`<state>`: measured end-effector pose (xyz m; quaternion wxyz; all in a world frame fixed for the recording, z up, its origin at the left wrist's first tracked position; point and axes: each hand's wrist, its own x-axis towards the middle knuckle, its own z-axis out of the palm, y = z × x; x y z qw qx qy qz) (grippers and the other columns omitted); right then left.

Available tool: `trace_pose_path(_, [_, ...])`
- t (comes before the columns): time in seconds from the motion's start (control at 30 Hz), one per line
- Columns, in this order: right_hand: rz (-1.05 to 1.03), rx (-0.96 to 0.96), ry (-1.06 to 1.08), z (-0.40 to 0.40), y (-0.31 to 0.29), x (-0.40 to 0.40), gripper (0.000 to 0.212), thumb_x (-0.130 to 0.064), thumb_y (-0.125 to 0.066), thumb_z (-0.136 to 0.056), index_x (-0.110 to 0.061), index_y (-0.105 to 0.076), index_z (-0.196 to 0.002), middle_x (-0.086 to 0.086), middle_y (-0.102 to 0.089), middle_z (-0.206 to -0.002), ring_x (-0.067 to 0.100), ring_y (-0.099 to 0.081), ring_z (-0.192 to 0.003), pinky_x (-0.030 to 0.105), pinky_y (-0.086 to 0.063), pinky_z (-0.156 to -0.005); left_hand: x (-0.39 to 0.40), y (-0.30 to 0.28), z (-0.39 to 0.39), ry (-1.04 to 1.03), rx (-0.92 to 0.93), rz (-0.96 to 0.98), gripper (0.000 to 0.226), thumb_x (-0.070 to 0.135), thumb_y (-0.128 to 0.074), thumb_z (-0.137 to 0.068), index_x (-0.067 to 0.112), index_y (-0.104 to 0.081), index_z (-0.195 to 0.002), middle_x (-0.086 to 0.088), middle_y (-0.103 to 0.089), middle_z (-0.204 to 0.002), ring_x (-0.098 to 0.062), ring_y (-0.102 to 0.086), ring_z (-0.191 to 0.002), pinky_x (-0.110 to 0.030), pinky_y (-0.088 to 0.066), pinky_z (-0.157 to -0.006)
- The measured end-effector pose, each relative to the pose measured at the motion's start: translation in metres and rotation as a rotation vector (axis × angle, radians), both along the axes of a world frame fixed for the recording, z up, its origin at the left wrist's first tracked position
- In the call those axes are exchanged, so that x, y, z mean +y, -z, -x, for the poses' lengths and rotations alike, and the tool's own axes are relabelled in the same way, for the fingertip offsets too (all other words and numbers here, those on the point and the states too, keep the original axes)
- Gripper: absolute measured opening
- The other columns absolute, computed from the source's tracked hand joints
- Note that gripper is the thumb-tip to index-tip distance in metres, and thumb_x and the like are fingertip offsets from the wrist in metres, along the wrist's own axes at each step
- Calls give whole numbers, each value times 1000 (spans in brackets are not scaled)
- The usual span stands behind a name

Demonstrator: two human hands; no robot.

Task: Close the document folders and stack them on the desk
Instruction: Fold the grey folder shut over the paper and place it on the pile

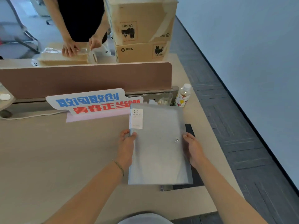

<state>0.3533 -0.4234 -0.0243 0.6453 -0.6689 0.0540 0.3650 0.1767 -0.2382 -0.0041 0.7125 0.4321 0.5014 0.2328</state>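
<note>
So I'm seeing the grey folder (159, 147) closed, lying over a dark folder (196, 178) near the desk's (48, 151) right edge. The left hand (127, 147) is gripping its spine edge, fingers curled around it. The right hand (193, 148) is resting flat against the clasp side; can't tell if it's actually gripping.

At frame centre-right a closed folder (159, 146) lies on another folder (190, 129) on the desk (56, 151), the left hand (127, 147) at its left edge, the right hand (193, 149) at its right. Above it stand a sign (90, 101) and, right, a bottle (183, 95); behind the divider (84, 78), boxes (140, 29).
</note>
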Motion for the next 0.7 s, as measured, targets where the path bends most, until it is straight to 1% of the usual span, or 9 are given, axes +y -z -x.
trace_pose_path(0.13, [46,41,70,-32,13,-35,27,-11,-54,-90,-21,-73,-106,10,-73,-116,27,-67,-106,40,-53,-88,-40,14,-29,25,71,19,18,12,-64,-95,23,-51,-100,-2,-64,-96,-26,-59,-94,-51,-48,-97])
trace_pose_path(0.23, [53,39,69,-45,19,-54,34,-5,-52,-89,-20,-72,-112,6,-75,-109,23,-69,-98,33,-53,-76,-60,26,-47,31,116,32,19,11,-65,-95,22,-52,-103,-7,-66,-99,-31,-65,-92,-55,-53,-94])
trace_pose_path(0.33, [97,2,75,-54,26,-65,42,-2,-53,-89,-17,-65,-126,2,-72,-108,21,-67,-97,33,-52,-81,-74,35,-58,62,182,-10,28,1,-62,-95,9,-52,-120,-8,-65,-97,-28,-65,-85,-47,-55,-84])
trace_pose_path(0.43, [154,-11,34,-60,37,-70,49,-1,-53,-89,-18,-58,-135,1,-68,-103,18,-65,-92,33,-51,-79,-81,44,-62,151,276,-82,31,-5,-60,-92,10,-54,-119,-9,-68,-95,-29,-66,-88,-46,-54,-90])
trace_pose_path(0.5, [161,5,2,-64,45,-72,52,0,-53,-90,-17,-54,-139,3,-69,-108,18,-66,-93,35,-54,-83,-82,59,-64,194,359,-128,37,4,-64,-84,11,-57,-119,-5,-70,-89,-29,-68,-86,-47,-57,-89])
trace_pose_path(0.57, [208,-38,-34,-67,48,-71,55,1,-53,-89,-15,-51,-142,1,-67,-106,17,-64,-91,31,-52,-81,-79,82,-66,221,449,-176,50,16,-64,-73,13,-61,-122,-2,-70,-86,-30,-71,-87,-49,-58,-87])
trace_pose_path(0.6, [241,-58,-56,-68,48,-71,58,1,-53,-89,-15,-48,-145,3,-67,-106,20,-64,-93,31,-51,-80,-79,88,-68,240,491,-202,49,17,-65,-73,15,-63,-122,0,-69,-86,-29,-71,-88,-47,-58,-87])
trace_pose_path(0.67, [284,-99,-100,-71,50,-70,63,1,-54,-88,-15,-43,-148,12,-67,-113,31,-64,-104,38,-50,-89,-83,81,-71,266,556,-246,42,13,-67,-79,19,-65,-121,2,-67,-84,-29,-70,-91,-44,-58,-86])
trace_pose_path(0.7, [305,-124,-127,-72,54,-70,62,1,-54,-88,-15,-44,-147,11,-67,-114,32,-63,-105,41,-49,-94,-84,77,-73,270,564,-264,42,12,-67,-81,19,-66,-122,3,-66,-82,-30,-70,-94,-45,-58,-87])
